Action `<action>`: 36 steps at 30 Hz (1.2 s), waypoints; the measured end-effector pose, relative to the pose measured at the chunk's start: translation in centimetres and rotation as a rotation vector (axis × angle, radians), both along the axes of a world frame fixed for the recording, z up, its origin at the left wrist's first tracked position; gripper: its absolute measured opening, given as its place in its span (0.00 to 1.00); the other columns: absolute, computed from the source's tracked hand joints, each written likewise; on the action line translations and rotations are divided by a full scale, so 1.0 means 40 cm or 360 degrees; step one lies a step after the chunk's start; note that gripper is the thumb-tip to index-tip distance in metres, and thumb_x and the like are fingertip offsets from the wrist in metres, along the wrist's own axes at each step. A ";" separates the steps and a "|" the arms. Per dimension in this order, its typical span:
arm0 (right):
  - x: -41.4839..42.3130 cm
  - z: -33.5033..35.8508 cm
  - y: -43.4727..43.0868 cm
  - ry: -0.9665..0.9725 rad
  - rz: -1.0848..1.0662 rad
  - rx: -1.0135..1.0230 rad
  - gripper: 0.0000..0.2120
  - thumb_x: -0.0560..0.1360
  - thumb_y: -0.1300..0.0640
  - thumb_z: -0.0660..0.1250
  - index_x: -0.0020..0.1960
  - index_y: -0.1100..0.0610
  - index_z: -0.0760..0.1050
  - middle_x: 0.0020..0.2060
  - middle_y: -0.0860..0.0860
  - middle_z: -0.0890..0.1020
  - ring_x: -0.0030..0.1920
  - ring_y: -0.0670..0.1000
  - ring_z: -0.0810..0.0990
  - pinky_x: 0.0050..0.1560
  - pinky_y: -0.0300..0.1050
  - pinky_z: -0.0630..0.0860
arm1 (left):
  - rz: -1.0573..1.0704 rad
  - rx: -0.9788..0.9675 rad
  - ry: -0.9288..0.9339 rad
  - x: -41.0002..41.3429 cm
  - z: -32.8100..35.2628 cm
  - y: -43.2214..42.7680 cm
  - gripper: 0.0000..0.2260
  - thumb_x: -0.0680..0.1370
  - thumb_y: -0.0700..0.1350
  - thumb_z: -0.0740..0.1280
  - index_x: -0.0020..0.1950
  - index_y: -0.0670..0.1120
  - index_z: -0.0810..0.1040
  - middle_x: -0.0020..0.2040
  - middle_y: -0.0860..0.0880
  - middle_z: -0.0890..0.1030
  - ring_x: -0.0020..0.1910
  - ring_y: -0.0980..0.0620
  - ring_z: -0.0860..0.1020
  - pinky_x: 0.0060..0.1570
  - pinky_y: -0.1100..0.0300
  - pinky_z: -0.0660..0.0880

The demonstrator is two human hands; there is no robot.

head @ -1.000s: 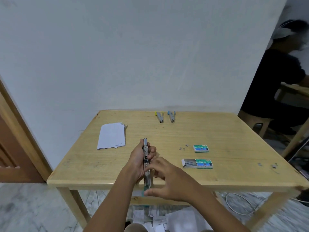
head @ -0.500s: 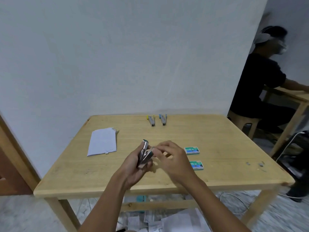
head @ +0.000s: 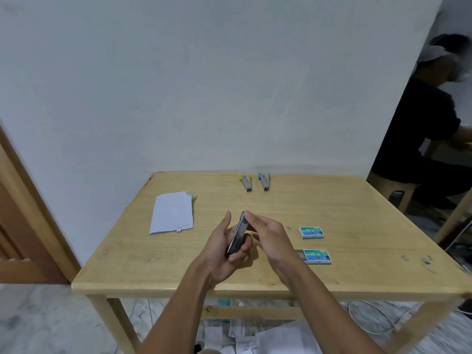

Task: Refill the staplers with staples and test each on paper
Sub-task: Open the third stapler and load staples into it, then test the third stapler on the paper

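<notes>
My left hand (head: 221, 247) grips a green-topped metal stapler (head: 238, 233) above the middle of the wooden table (head: 344, 213). My right hand (head: 270, 235) presses its fingertips on the stapler's upper end. Two more staplers lie at the far edge, one with a yellow end (head: 246, 182) and one with a blue end (head: 264, 181). A stack of white paper (head: 173, 212) lies to the left. Two green staple boxes sit at the right, a far box (head: 312, 232) and a near box (head: 316, 256) whose tray is slid partly out.
Loose staple bits (head: 425, 259) lie near the table's right edge. A person in black (head: 424, 129) sits at another table to the right. A wooden door frame (head: 23, 200) stands at the left. Scattered papers (head: 255, 335) and a white cable (head: 370, 320) lie on the floor below.
The stapler was lying open lengthwise under both hands; it is now folded closed and raised in my left hand. My right hand moved up onto its top end.
</notes>
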State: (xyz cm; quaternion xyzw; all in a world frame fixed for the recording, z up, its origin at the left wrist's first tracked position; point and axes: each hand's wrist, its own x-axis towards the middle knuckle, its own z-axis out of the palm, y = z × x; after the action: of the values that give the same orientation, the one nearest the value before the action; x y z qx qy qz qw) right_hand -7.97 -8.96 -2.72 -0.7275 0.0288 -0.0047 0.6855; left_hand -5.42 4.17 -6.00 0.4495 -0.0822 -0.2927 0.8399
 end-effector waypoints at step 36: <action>0.016 0.070 -0.008 -0.0161 0.0079 -0.0446 0.21 0.77 0.33 0.55 0.51 0.49 0.71 0.39 0.49 0.72 0.36 0.49 0.69 0.41 0.47 0.67 | 0.1155 0.2452 0.0058 0.178 0.038 0.290 0.37 0.70 0.55 0.75 0.69 0.40 0.61 0.69 0.41 0.66 0.69 0.42 0.65 0.65 0.52 0.64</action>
State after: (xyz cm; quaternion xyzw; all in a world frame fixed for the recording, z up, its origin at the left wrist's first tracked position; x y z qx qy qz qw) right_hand -7.32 -9.29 0.10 -0.8153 -0.0248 -0.0284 0.5778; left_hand 1.71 15.75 -4.49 0.8893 0.3028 0.0132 0.3425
